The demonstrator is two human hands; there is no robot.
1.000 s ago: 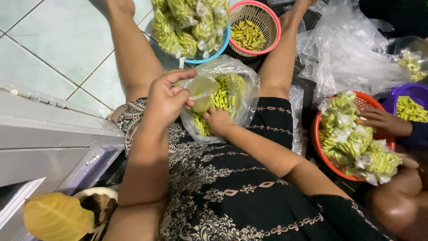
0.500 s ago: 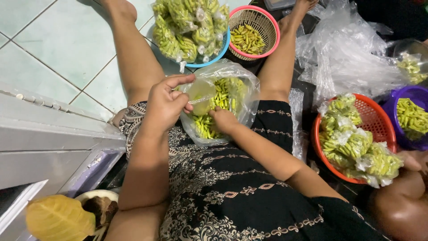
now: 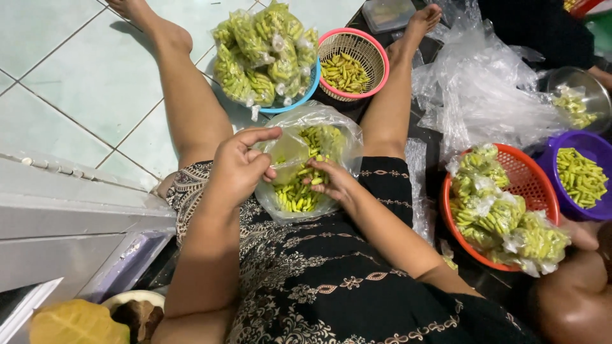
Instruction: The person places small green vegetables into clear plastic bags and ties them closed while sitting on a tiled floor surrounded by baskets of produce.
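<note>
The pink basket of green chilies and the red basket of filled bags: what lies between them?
In the head view, the person's outstretched leg and a heap of empty clear plastic bags lie between the pink basket and the red basket.

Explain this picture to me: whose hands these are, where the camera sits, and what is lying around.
The camera sits on a person's head, looking down at their lap as they sit on a tiled floor. Their left hand pinches the top of a clear plastic bag of small green chillies; their right hand supports it. Ahead lie a blue basin of filled bags and a pink basket of loose chillies. To the right are an orange basket of filled bags, a purple bowl and loose plastic bags.
</note>
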